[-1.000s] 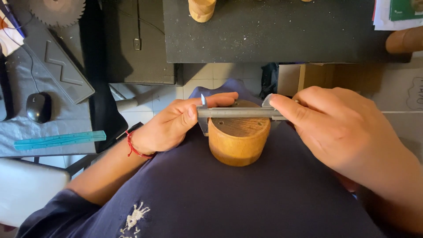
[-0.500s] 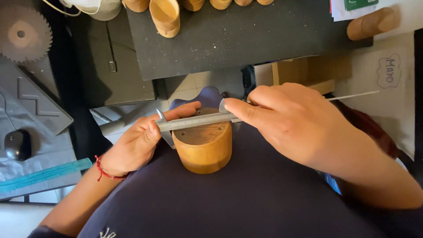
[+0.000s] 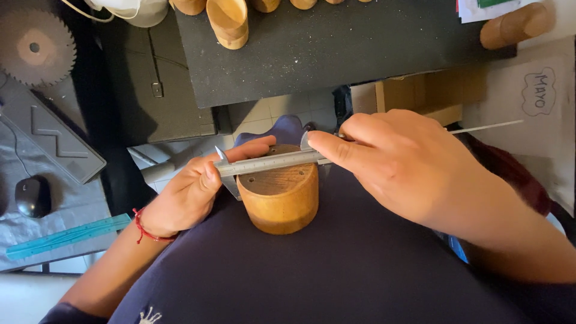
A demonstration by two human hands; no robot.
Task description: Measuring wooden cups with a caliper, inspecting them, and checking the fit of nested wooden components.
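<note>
Since the earlier frame, the metal caliper (image 3: 270,162) has been tilted slightly, its left end lowered. It is laid across the top of a wooden cylinder (image 3: 279,198) resting on the lap at centre. The left hand (image 3: 186,195) is closed on its 9 o'clock end, the right hand (image 3: 402,162) clamped on its 3 o'clock end.

lap (image 3: 336,276) — wooden cylinder (image 3: 279,201) | black bench (image 3: 336,48) — wooden cups (image 3: 228,21)
</note>
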